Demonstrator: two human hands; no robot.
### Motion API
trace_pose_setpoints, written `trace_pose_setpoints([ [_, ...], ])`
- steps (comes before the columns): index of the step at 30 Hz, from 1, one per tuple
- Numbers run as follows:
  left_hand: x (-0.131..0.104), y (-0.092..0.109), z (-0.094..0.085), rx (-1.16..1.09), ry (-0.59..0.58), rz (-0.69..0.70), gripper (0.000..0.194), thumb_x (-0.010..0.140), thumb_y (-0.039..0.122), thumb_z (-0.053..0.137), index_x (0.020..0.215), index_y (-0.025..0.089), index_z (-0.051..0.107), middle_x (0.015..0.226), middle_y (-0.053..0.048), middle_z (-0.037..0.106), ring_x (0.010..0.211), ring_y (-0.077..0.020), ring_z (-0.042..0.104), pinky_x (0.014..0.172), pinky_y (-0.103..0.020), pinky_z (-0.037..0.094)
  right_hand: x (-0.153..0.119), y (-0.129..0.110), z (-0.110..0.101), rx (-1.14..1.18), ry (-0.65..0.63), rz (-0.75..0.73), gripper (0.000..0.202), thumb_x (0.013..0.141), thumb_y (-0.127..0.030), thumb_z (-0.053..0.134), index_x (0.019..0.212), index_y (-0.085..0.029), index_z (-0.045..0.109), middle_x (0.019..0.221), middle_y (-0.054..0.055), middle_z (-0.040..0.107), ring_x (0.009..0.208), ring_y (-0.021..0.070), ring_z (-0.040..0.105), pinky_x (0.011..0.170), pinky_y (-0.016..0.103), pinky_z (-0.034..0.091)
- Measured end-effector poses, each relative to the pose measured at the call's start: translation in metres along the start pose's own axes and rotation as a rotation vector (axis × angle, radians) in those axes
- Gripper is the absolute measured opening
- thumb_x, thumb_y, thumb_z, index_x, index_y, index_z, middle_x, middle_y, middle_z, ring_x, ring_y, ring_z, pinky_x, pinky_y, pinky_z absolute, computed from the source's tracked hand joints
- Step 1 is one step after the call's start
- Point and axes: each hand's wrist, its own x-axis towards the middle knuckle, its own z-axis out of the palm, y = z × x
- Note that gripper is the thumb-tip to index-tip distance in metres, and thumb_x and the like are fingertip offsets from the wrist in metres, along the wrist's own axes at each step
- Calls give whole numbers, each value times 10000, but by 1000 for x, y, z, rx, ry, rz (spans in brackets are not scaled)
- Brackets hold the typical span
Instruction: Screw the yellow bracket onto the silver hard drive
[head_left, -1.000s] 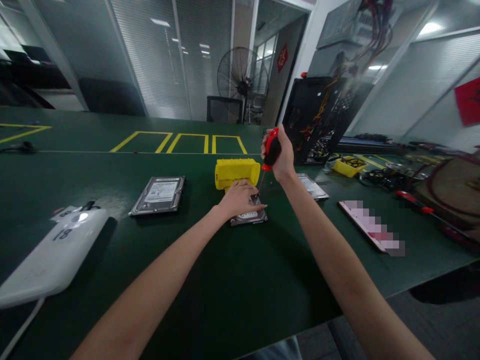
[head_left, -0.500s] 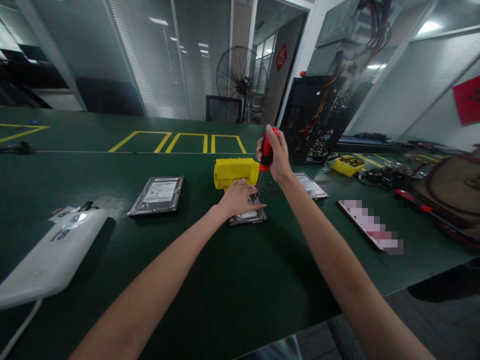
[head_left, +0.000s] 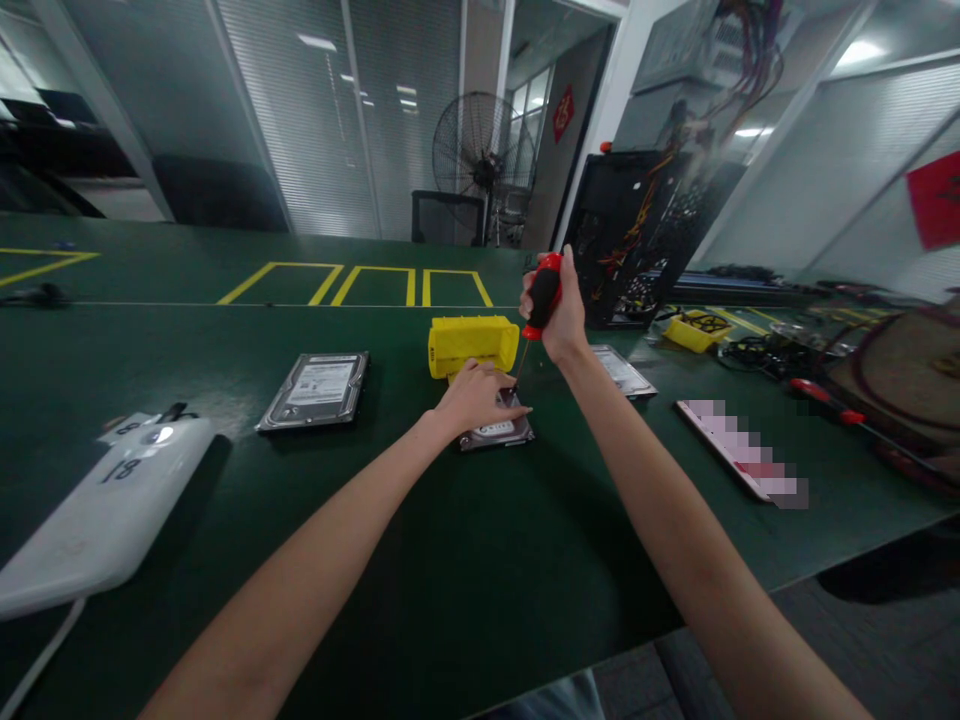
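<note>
My right hand (head_left: 565, 322) grips a red-and-black screwdriver (head_left: 543, 298), its handle leaning a little to the right. The shaft runs down to the top of a hard drive (head_left: 496, 434) lying on the table, but the exact contact at the tip is too small to make out. Over that drive lies my left hand (head_left: 472, 396), holding it steady with thumb and fingers apart around the screwdriver's tip. Part of the drive is hidden under the hand. Just behind it sits a yellow plastic bin (head_left: 472, 340), its open side facing me.
One hard drive (head_left: 319, 390) lies to the left, another (head_left: 624, 372) right of my forearm. A white device marked 18 (head_left: 112, 510), a phone (head_left: 731, 450), a second screwdriver (head_left: 825, 400), a small yellow bin (head_left: 694, 332) and an opened computer case (head_left: 611, 240) surround the work.
The screwdriver's handle has tilted slightly to the right, and my right hand has turned and shifted with it. My left hand and the hard drive stay in place.
</note>
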Motion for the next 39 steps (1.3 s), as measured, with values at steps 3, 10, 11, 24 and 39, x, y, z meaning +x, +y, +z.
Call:
trace_pose_setpoints([
  [3,0,-2,1,-10,29,-29,513,920,567,465,1153,150,652,1163,-91,674,1113,-283,546,947,-437,369,-1,2,0,18,13,-26,402,783,-656,545,874,-275,458,666,-61,509,451,64,437,413,224,328],
  [10,1,-10,7,-32,73,-27,340,962,415,470,1105,196,686,1163,-37,673,1074,-260,531,881,-403,375,2,6,-6,31,36,-39,393,773,-641,577,841,-260,506,682,-46,572,548,95,550,451,235,418],
  [11,1,-10,7,-37,75,-29,319,970,383,460,1099,206,692,1164,-29,673,1060,-254,533,871,-396,374,2,6,-8,32,37,-27,420,773,-667,553,854,-255,536,693,-37,590,562,99,565,454,235,427],
  [24,0,-9,8,-80,141,-51,347,1013,335,375,1104,181,672,1122,-35,690,1033,-228,549,854,-367,380,2,9,-8,101,28,18,391,752,-616,625,825,-260,482,604,-71,502,442,66,454,384,199,324],
  [39,1,-7,6,-80,75,-36,347,1013,316,367,1129,168,658,1130,-47,680,1049,-234,551,877,-379,395,-1,0,-5,13,-158,77,536,790,-722,481,971,-246,650,760,-6,640,566,91,567,497,243,447],
])
